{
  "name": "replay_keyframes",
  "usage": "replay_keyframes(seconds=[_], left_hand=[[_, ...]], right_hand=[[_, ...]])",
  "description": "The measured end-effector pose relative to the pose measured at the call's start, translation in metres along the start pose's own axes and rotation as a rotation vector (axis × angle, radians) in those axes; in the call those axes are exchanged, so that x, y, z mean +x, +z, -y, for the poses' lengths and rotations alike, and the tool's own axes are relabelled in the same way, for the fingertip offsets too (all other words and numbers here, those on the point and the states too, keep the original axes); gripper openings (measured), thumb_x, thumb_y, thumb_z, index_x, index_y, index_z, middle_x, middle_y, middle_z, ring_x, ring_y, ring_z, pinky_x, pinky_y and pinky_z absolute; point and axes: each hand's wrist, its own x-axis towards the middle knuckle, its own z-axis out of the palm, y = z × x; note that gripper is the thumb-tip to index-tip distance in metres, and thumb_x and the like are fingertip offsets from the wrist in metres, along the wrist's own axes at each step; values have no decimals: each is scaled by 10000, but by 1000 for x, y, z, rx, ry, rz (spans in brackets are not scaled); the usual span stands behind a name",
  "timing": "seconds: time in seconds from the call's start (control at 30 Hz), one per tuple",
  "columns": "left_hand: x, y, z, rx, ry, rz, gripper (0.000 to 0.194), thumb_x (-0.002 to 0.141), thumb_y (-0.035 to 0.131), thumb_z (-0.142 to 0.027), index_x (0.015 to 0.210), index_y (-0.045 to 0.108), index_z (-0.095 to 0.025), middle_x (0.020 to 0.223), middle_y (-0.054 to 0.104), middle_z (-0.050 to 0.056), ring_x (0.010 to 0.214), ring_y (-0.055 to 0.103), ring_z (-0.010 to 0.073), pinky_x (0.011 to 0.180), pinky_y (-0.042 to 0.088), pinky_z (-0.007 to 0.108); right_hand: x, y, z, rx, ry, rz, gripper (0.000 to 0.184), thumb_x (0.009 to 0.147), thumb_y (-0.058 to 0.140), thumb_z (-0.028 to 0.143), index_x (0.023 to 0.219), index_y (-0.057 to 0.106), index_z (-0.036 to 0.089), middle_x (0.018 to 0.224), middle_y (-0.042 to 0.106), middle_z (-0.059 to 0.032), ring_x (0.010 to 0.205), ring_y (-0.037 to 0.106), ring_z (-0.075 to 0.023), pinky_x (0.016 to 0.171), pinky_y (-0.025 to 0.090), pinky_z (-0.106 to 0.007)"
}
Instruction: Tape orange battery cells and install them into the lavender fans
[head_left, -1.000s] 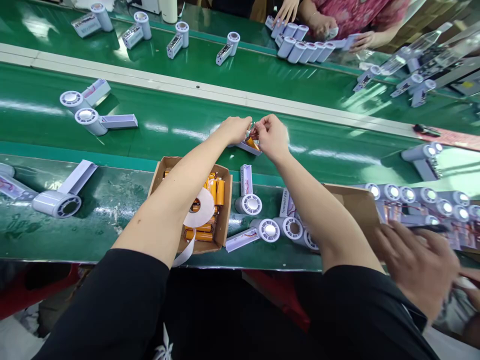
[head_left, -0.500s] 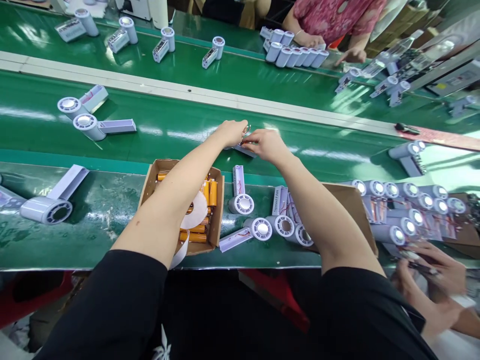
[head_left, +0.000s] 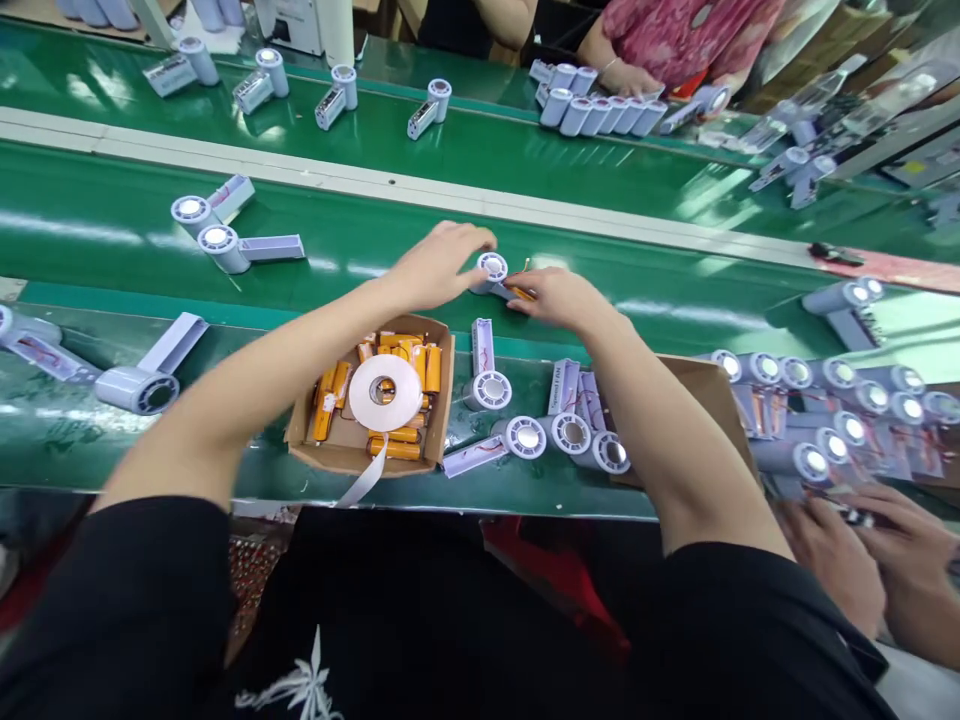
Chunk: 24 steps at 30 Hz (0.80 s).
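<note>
A light purple handheld fan [head_left: 492,268] lies on the green belt in front of me, its round head towards my left hand. My left hand [head_left: 450,262] is open at that head, thumb and fingers apart on either side of its left edge; whether the thumb touches it I cannot tell. My right hand [head_left: 556,294] is closed on an orange battery [head_left: 522,293] with thin wires, at the fan's handle. The fingers partly hide the handle. Nearer to me, a cardboard box [head_left: 444,400] holds orange batteries and a roll of white tape [head_left: 361,392].
Several fans with open handles lie on the near ledge, one of them a fan [head_left: 491,390] just below my hands. Two fans [head_left: 219,242] lie on the belt at left. A co-worker's hands [head_left: 862,550] work at right beside a cluster of fans [head_left: 840,372]. Another person sits across.
My left hand has moved left and opened from its closed pose near the wires, uncovering the fan head. My right hand stays at the handle, the orange battery now showing.
</note>
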Motion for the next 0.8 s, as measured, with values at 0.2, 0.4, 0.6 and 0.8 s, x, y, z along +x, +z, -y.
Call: replay_keyframes(seconds=[0.2,0.4,0.6,0.8], left_hand=[[-175,-52,-36,251,182,487,347,953,781,-427,1255,748,-261,1395,767,85,1290,707,305,1153,532,439],[-205,-24,-38,458,73,323,510,862,827,-322,1347,724,-203,1473,701,164,1395,631,384,1229,500,514],[-238,-45,-56,302,25,-11,375,924,704,-250,1293,766,-272,1401,735,133,1436,585,413,1275,478,673],[-301,-56,-63,259,7,-364,394,834,763,-221,1211,721,-326,1281,776,69,1596,470,463,1356,331,803]], right_hand=[[-65,-22,83,263,-12,-203,286,1022,689,444,1147,891,284,1126,888,-75,1056,813,-318,1012,621,-512],[-72,-44,178,399,-85,-181,275,1035,665,427,1050,882,258,1031,875,-58,934,775,-254,913,597,-423],[-109,-30,229,706,52,-156,469,1025,682,628,1021,864,196,748,778,-30,645,674,-175,639,506,-310],[-140,16,318,1036,-400,267,517,1081,645,641,913,836,191,647,737,-8,559,628,-133,592,462,-253]])
